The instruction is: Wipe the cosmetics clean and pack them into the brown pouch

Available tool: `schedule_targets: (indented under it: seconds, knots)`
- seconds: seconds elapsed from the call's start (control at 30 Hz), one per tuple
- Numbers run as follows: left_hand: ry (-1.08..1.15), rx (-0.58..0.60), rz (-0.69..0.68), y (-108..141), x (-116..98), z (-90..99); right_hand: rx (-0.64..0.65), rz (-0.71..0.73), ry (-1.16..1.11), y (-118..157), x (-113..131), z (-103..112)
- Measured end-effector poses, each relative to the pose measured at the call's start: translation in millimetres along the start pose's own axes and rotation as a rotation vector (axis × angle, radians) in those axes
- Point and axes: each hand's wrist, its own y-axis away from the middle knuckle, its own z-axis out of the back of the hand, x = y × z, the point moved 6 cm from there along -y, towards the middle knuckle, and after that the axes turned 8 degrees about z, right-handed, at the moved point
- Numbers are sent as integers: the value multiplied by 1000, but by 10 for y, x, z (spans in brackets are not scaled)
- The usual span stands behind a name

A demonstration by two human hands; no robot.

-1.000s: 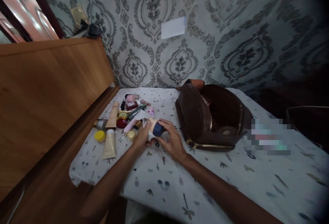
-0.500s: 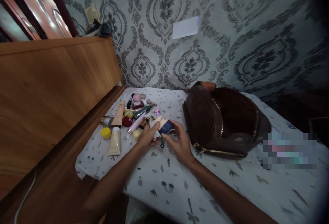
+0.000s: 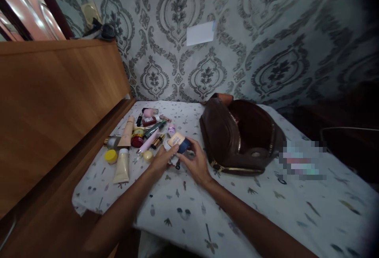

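Between my hands is a small container (image 3: 179, 142) with a cream label and a dark blue end. My left hand (image 3: 162, 161) grips its left side, with some whitish, crumpled material by the fingers. My right hand (image 3: 197, 164) has its fingers closed round the blue end. Left of my hands lie a lilac tube (image 3: 148, 142), a small black and gold bottle (image 3: 158, 141) and a round cream-coloured item (image 3: 148, 155). A cream tube (image 3: 121, 167) and a yellow-lidded jar (image 3: 111, 156) lie farther left.
An open brown bag (image 3: 220, 139) stands right of my hands on the patterned white cloth (image 3: 183, 234). Several more cosmetics, including a dark red jar (image 3: 137, 139), lie at the back left. A wooden panel (image 3: 59, 104) borders the left side.
The whole view has shifted to the right, so things appear farther left. Both hands still hold the container, which is turned slightly, its cream label showing more.
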Motion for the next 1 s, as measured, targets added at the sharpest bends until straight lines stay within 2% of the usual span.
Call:
schedule_targets:
  seconds: [0.23, 0.47, 0.73, 0.87, 1.0]
  knots:
    - [16, 55, -53, -21, -17, -101, -92, 41, 32, -51, 51, 81]
    - [160, 29, -55, 2, 0, -91, 72, 232, 85, -6, 235, -17]
    - [291, 113, 24, -58, 38, -57, 57, 143, 38, 1, 174, -28]
    - [212, 130, 68, -61, 60, -101, 41, 106, 27, -10, 171, 3]
    - [136, 88, 27, -8, 15, -149, -14, 72, 45, -33, 137, 35]
